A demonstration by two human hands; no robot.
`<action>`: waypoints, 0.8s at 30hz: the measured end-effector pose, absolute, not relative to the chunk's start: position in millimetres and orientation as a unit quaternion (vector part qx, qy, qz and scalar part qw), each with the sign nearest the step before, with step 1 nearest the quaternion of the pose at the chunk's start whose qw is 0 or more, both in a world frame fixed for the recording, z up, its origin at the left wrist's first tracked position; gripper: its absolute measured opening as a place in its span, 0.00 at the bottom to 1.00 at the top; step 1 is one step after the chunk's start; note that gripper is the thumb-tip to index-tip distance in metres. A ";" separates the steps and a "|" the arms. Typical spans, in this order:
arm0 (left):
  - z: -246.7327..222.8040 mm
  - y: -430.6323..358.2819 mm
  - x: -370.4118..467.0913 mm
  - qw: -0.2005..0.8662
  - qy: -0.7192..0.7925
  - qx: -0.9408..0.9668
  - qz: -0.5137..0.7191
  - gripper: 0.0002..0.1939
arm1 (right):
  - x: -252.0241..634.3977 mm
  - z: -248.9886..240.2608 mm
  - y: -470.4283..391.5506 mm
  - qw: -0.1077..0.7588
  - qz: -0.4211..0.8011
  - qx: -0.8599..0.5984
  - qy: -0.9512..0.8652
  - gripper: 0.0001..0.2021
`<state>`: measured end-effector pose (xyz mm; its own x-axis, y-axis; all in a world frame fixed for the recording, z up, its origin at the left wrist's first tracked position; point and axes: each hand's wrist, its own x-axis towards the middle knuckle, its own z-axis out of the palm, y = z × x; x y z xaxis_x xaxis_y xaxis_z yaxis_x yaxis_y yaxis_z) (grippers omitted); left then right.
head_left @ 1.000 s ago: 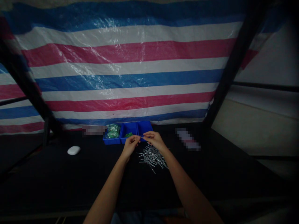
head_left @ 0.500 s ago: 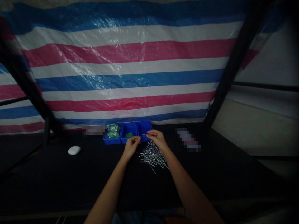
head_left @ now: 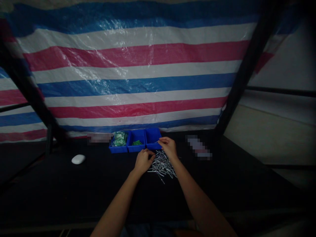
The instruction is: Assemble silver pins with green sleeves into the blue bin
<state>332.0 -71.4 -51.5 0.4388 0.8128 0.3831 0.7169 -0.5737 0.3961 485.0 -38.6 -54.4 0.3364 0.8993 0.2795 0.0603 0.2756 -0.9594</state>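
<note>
A heap of thin silvery metal pins (head_left: 163,166) lies on the black table in front of me. At its left edge is my left hand (head_left: 144,160), thumb and forefinger apart, with nothing visible between them. My right hand (head_left: 168,147) pinches one thin metal pin above the far side of the heap, close to the front of the right blue bin (head_left: 153,134). Only a short end of that pin shows. Beside it, the middle blue bin (head_left: 137,135) holds small green pieces (head_left: 136,143).
The left blue bin (head_left: 118,149) contains a clear plastic bag of green pieces (head_left: 119,139). A white rounded object (head_left: 78,159) lies on the table (head_left: 98,187) at the left. Blurred-out items flank the bins. A striped plastic sheet (head_left: 138,65) hangs behind, between dark frame posts.
My left hand has come down and right to the heap's edge, its fingers parting. My right hand has shifted slightly right, still pinching a pin.
</note>
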 end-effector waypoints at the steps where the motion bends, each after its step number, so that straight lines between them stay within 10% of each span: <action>1: -52.0 -71.3 333.2 0.088 0.459 0.842 0.271 0.11 | 484.8 -54.6 -38.4 0.639 0.323 -0.507 -0.479 0.16; 24: -52.9 -71.4 334.8 0.128 0.490 0.817 0.275 0.08 | 489.7 -49.9 -39.8 0.642 0.338 -0.491 -0.482 0.16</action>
<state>334.8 -71.4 -52.9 0.3687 0.8715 0.3232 0.7309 -0.4867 0.4785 489.7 -39.8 -49.9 0.3070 0.9075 0.2867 0.0395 0.2889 -0.9565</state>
